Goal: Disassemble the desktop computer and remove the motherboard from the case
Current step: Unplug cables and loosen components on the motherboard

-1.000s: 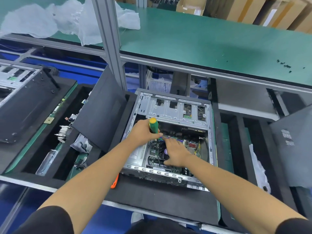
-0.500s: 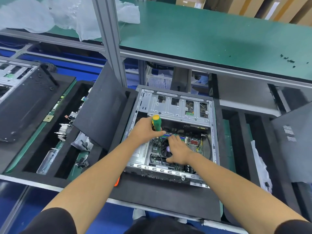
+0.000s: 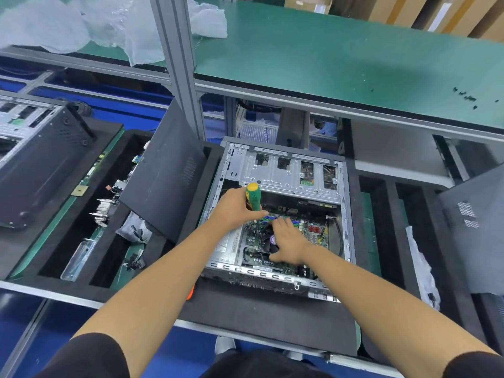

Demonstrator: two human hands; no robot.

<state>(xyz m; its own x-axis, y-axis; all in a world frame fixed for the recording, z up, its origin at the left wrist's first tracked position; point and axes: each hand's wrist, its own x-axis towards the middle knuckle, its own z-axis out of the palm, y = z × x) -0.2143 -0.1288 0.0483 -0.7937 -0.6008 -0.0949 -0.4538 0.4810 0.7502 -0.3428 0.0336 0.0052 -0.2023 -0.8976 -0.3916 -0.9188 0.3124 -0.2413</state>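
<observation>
An open desktop case [image 3: 345, 214] of bare metal lies flat on a black foam mat. Its motherboard [image 3: 313, 230] shows inside, green with coloured slots and a black cooler fan [image 3: 268, 241]. My left hand [image 3: 234, 211] grips a green and yellow screwdriver [image 3: 253, 197], held upright with its tip down on the board near the fan. My right hand [image 3: 286, 241] rests on the fan with its fingers spread, holding nothing that I can see.
A black side panel [image 3: 166, 181] leans against the case's left side. A foam tray [image 3: 81, 241] of removed parts sits to the left, beside another case [image 3: 35, 156]. Several loose screws [image 3: 466, 98] lie on the green shelf [image 3: 327, 58] above. An orange tool [image 3: 190, 293] peeks out near my left forearm.
The view has shifted slightly. My left hand and the screwdriver stay at the same spot on the board, and my right hand stays on the fan.
</observation>
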